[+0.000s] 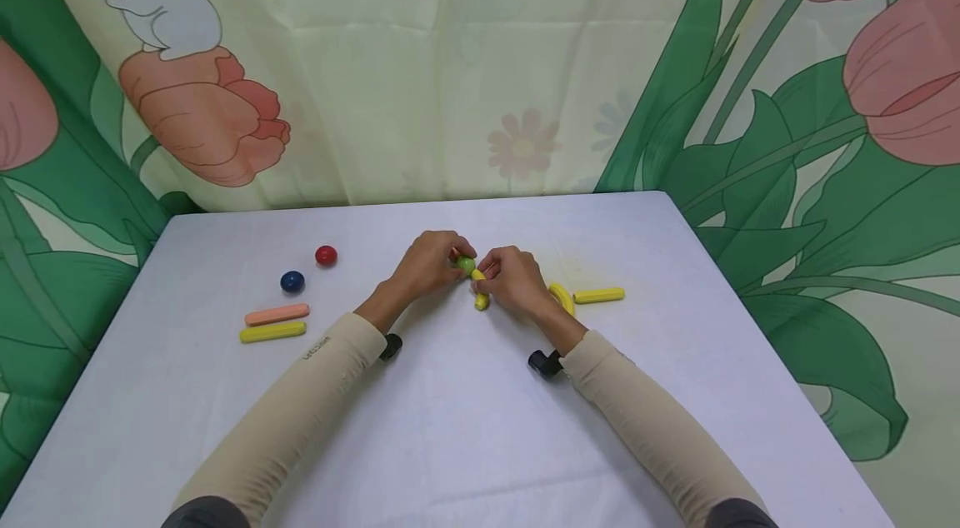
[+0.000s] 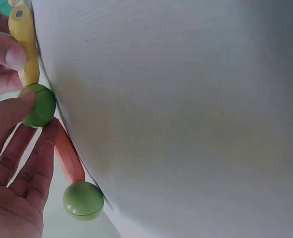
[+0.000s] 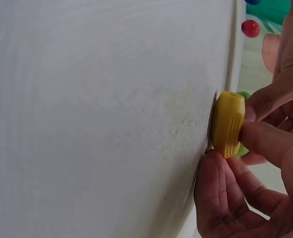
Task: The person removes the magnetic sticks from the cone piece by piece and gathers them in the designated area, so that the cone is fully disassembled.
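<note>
My left hand [image 1: 431, 263] pinches a green ball [image 2: 39, 106] between thumb and fingers. My right hand [image 1: 514, 281] holds a short yellow rod [image 3: 229, 124], one end of which touches that ball in the left wrist view. The rod's other end shows a small round metal-looking dot. From the ball's other side runs an orange rod [image 2: 69, 154], ending at a second green ball [image 2: 83, 201]. In the head view the left hand hides most of this orange part. Both hands are close together, low over the white table.
On the left lie a red ball [image 1: 326, 256], a dark blue ball [image 1: 292, 282], an orange rod [image 1: 277, 315] and a yellow rod [image 1: 272, 332]. Right of the hands are a curved yellow piece [image 1: 561, 297] and a straight yellow rod [image 1: 599, 295]. A printed curtain hangs behind the table [image 1: 465, 428].
</note>
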`<state>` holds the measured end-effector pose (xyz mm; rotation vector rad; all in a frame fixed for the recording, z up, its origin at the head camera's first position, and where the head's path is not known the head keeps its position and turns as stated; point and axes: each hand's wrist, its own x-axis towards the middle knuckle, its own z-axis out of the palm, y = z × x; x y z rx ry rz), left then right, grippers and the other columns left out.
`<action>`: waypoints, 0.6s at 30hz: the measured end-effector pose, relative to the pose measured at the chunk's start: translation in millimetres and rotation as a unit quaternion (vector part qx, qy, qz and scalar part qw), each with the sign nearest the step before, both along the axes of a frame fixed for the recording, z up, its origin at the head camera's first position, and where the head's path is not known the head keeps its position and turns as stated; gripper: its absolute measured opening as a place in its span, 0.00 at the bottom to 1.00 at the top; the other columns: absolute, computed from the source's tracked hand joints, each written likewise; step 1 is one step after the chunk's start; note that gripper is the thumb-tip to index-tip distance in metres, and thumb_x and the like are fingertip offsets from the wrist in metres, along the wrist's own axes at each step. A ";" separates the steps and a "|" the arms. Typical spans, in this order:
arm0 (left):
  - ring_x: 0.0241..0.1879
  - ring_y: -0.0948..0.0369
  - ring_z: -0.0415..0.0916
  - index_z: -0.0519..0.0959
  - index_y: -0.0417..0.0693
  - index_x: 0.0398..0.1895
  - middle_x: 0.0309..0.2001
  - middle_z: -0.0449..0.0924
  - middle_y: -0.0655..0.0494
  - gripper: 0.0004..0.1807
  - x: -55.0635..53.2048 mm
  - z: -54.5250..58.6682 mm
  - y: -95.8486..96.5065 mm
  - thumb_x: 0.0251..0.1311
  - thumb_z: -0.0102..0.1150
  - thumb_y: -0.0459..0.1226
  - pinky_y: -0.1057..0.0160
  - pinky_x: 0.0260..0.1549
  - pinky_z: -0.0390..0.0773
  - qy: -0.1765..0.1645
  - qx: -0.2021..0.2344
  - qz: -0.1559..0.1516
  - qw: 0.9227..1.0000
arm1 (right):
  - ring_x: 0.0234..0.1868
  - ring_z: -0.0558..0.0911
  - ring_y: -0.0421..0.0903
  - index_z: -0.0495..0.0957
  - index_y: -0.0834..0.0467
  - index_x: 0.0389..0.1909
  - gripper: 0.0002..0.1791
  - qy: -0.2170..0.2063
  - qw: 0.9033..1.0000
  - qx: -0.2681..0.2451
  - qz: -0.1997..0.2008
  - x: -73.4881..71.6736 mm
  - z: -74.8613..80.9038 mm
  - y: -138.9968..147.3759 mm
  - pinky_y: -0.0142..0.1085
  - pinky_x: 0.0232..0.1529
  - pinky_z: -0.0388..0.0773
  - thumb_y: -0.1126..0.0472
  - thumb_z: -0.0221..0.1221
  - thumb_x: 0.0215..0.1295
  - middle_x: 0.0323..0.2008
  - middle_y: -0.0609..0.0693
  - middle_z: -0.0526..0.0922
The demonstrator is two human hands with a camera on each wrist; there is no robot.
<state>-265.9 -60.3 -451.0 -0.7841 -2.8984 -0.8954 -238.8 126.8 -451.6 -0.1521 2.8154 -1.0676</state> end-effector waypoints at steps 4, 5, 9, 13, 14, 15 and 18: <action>0.47 0.55 0.87 0.90 0.47 0.48 0.48 0.91 0.53 0.15 -0.4 -0.3 -0.4 0.57 0.76 0.27 0.54 0.52 0.84 0.001 -0.002 -0.003 1.000 | 0.35 0.81 0.46 0.88 0.53 0.37 0.10 -0.007 1.000 0.008 0.008 1.4 2.6 0.1 0.36 0.39 0.72 0.58 0.78 0.57 0.29 0.47 0.86; 0.47 0.55 0.87 0.90 0.47 0.48 0.48 0.91 0.54 0.15 -0.4 -0.2 -0.3 0.57 0.76 0.27 0.54 0.53 0.83 -0.001 -0.002 -0.003 1.000 | 0.36 0.82 0.46 0.87 0.52 0.37 0.10 -0.010 1.000 0.010 0.009 2.3 3.4 0.3 0.36 0.39 0.73 0.58 0.78 0.57 0.29 0.47 0.86; 0.47 0.55 0.87 0.90 0.47 0.49 0.48 0.91 0.54 0.15 -0.3 1.3 -1.0 0.58 0.76 0.28 0.54 0.54 0.83 -0.005 -0.006 -0.003 1.000 | 0.37 0.83 0.47 0.87 0.51 0.37 0.10 -0.014 1.000 0.013 0.010 6.9 8.1 3.6 0.36 0.39 0.74 0.59 0.78 0.58 0.31 0.47 0.87; 0.47 0.55 0.87 0.90 0.47 0.49 0.47 0.91 0.54 0.15 0.1 2.1 -1.8 0.58 0.76 0.29 0.54 0.53 0.83 -0.002 -0.008 -0.007 1.000 | 0.39 0.83 0.47 0.88 0.50 0.38 0.09 -0.015 1.000 0.005 0.006 11.8 13.3 10.8 0.37 0.38 0.75 0.59 0.77 0.59 0.33 0.48 0.87; 0.46 0.55 0.87 0.90 0.47 0.49 0.47 0.91 0.54 0.15 0.2 2.1 -1.9 0.58 0.76 0.29 0.54 0.53 0.83 -0.001 -0.007 -0.007 1.000 | 0.39 0.83 0.47 0.88 0.50 0.38 0.09 -0.015 1.000 0.002 0.006 12.7 14.5 13.2 0.37 0.38 0.75 0.59 0.77 0.59 0.33 0.48 0.87; 0.46 0.55 0.87 0.90 0.47 0.49 0.47 0.91 0.54 0.15 0.0 1.8 -2.0 0.58 0.76 0.30 0.54 0.52 0.83 -0.001 -0.007 -0.008 1.000 | 0.39 0.83 0.47 0.88 0.49 0.38 0.09 -0.013 1.000 -0.001 0.006 13.5 15.6 15.9 0.37 0.38 0.75 0.59 0.77 0.59 0.33 0.48 0.87; 0.47 0.55 0.87 0.90 0.48 0.49 0.46 0.91 0.55 0.15 -0.1 1.1 -1.6 0.59 0.77 0.31 0.53 0.52 0.83 -0.004 -0.005 -0.006 1.000 | 0.40 0.83 0.48 0.88 0.49 0.38 0.09 -0.006 1.000 -0.002 0.004 15.4 19.4 24.2 0.38 0.39 0.75 0.59 0.77 0.59 0.33 0.47 0.87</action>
